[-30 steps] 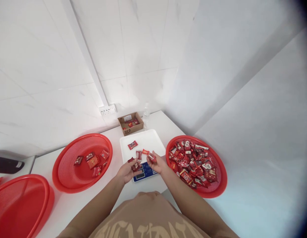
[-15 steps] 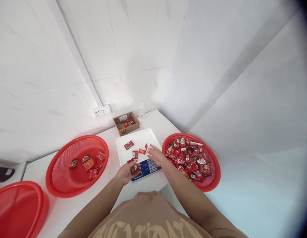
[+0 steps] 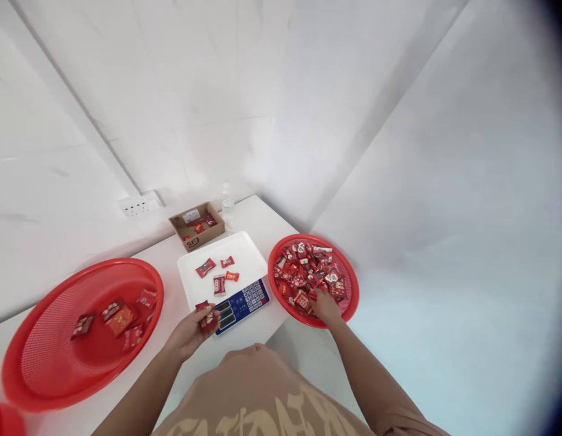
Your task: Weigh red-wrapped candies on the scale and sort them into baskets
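Note:
My left hand [image 3: 190,332] is closed around red wrapped candies [image 3: 209,320] just in front of the scale's near left corner. Down in the right red basket [image 3: 356,297], my right hand [image 3: 327,307] reaches among a heap of wrapped candies [image 3: 308,266]; its fingertips are hidden there, so I cannot tell whether they grip one. Between the hands stands a digital scale with a white tray [image 3: 249,251] and a blue keypad panel [image 3: 244,307]. Several red candies lie apart on the tray, among them a dark red packet [image 3: 218,284] and an orange-red one [image 3: 232,276].
A larger-looking red basket [image 3: 40,387] with several candy packets [image 3: 122,319] stands at the left. Behind the scale are a small cardboard box [image 3: 199,239] holding red packets and a clear bottle [image 3: 227,198]. Another red rim [image 3: 6,421] shows at lower left. Walls border the table.
My right hand has moved from over the tray into the right basket. A small red candy near its fingers now lies on the tray. My left hand keeps its candies; the view has swung right.

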`<action>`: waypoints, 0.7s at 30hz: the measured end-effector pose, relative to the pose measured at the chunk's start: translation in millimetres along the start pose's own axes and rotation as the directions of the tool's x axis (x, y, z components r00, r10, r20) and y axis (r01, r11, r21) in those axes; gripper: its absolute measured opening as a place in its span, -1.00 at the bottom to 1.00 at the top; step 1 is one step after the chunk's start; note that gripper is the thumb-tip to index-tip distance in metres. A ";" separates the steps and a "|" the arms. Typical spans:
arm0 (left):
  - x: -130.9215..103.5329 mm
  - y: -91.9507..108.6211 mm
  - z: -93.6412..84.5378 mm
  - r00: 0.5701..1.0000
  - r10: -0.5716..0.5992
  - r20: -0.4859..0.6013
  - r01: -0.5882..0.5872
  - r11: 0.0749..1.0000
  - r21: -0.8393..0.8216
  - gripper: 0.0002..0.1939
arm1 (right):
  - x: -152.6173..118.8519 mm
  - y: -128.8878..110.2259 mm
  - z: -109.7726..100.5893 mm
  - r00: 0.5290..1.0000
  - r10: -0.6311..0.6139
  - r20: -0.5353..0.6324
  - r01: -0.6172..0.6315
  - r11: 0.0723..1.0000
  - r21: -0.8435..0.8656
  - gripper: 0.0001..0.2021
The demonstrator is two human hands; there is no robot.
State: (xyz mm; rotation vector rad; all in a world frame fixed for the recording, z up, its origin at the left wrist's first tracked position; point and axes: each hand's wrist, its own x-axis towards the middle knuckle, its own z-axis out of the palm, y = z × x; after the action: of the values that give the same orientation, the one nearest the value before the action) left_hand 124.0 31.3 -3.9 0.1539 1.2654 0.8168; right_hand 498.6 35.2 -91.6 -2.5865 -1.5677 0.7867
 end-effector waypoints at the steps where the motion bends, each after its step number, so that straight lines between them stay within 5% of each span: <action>1: 0.7 0.5 -1.4 1.000 -0.007 -0.011 0.007 1.000 -0.003 -0.94 | -2.0 6.9 -0.9 0.998 0.032 0.059 -0.028 0.997 -0.072 -0.57; 5: 3.5 3.0 0.5 0.999 -0.017 -0.035 0.017 1.000 -0.005 -0.93 | -1.7 5.6 5.4 0.986 0.017 0.169 0.003 0.993 -0.114 -0.43; 15: 3.5 3.4 12.1 1.000 -0.006 -0.017 0.007 1.000 0.013 -0.90 | 8.4 -39.1 29.4 0.994 -0.013 0.110 -0.004 0.987 0.158 -0.22; 21: 1.7 3.7 6.5 1.000 0.004 -0.013 -0.004 1.000 -0.005 -0.90 | 15.0 -33.0 28.1 0.999 0.047 0.014 -0.047 0.843 0.536 -0.69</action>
State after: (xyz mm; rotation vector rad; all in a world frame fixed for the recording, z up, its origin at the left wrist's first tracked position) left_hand 128.2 37.1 -1.1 0.1471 1.2753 0.8261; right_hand 465.0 57.5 -113.5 -2.2100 -1.0737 1.0493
